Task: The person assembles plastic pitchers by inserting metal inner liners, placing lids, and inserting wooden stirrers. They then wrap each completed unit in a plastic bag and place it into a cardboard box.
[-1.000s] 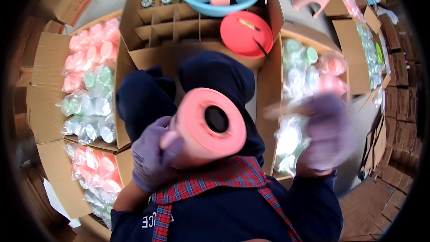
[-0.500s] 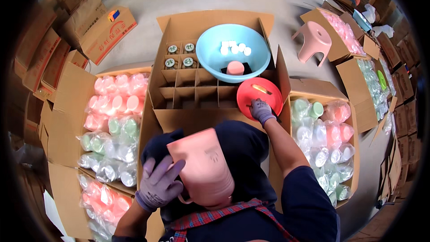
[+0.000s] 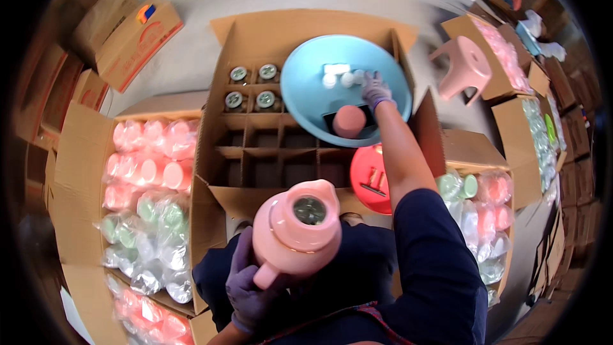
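Note:
On my lap stands a pink vacuum jug (image 3: 297,233), its round mouth uncovered and a shiny inner liner visible inside. My gloved left hand (image 3: 246,291) grips the jug's side near its handle (image 3: 267,273). My gloved right hand (image 3: 378,89) reaches into the light blue basin (image 3: 306,118), fingers stretched out beside several small white caps (image 3: 348,79). Whether the fingertips touch a cap is hard to see. A round pink piece (image 3: 349,121) sits on a dark item in the basin. Under my right forearm, a red dish (image 3: 364,201) carries slender tools (image 3: 377,182).
The basin rests on a divided cardboard box (image 3: 246,182); several silver-topped liners (image 3: 265,99) fill some compartments. Open cartons of bagged pink and green parts stand left (image 3: 153,169) and right (image 3: 488,217). A pink stool (image 3: 463,67) stands beyond, at right.
My right hand has left the red dish and moved up into the blue basin. The jug has turned from lying tilted to mouth-up, with my left hand now lower on it.

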{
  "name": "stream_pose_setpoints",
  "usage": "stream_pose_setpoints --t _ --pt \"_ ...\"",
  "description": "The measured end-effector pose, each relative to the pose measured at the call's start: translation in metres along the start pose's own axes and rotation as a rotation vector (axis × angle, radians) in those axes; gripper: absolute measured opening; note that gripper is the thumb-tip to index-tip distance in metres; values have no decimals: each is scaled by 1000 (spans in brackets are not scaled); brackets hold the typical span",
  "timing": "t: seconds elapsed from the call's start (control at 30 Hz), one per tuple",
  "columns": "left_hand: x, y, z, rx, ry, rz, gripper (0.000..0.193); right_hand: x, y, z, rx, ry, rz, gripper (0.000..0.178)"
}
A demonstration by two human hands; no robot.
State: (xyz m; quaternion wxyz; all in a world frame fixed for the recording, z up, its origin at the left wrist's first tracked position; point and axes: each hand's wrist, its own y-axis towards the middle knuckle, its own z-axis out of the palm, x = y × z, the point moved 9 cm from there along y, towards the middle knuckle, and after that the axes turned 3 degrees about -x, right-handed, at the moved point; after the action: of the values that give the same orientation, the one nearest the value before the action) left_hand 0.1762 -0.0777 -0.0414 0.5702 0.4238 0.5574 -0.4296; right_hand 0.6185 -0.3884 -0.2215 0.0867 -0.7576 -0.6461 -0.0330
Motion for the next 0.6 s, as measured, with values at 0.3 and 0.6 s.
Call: stream_pose_setpoints --t 0.3,0.6 --pt "-4 6 -6 28 296 40 24 2 12 -12 -173 52 1 53" --pt "-21 -5 2 62 72 89 38 139 -347 -242 199 830 -1272 51"
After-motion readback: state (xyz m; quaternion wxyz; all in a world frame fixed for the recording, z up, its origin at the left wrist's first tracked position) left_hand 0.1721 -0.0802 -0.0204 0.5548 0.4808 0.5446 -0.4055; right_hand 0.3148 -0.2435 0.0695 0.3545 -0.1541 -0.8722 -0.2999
